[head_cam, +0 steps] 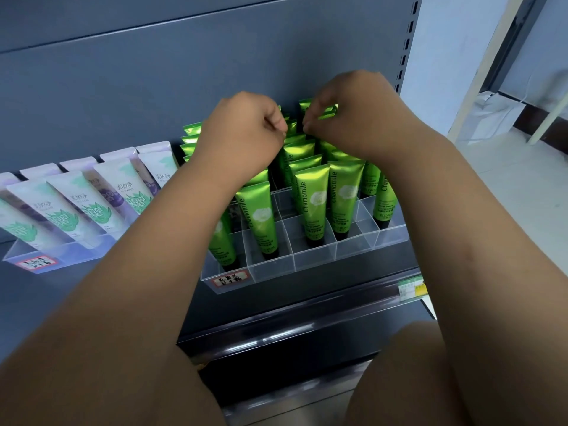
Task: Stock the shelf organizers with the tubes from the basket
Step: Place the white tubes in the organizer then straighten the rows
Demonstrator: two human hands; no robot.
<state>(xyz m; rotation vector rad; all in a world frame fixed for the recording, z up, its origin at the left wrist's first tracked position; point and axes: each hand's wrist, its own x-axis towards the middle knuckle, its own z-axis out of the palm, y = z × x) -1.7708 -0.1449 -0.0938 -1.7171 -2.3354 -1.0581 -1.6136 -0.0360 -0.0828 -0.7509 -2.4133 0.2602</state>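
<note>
Your right hand (pixel 350 118) curls its fingers round the crimped top of a shiny green plastic tube (pixel 326 107) in the back row of the clear acrylic divided organizer (pixel 316 256), where other green tubes (pixel 310 198) stand cap-down on the dark shelf (pixel 307 299). Your left hand (pixel 246 130) sits just beside it, fingers curled tight; whether it grips anything cannot be told. White and mint tubes (pixel 89 207) lean in a second clear tray (pixel 46 260) to the left.

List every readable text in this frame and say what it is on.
"Chamomile": down each green tube.
"美加净": on each white tube.
Blurred: small print on both.
Illegible: handwritten sticker on clear organizer; second sticker on left organizer.
Too small: shelf-edge tag.
</note>
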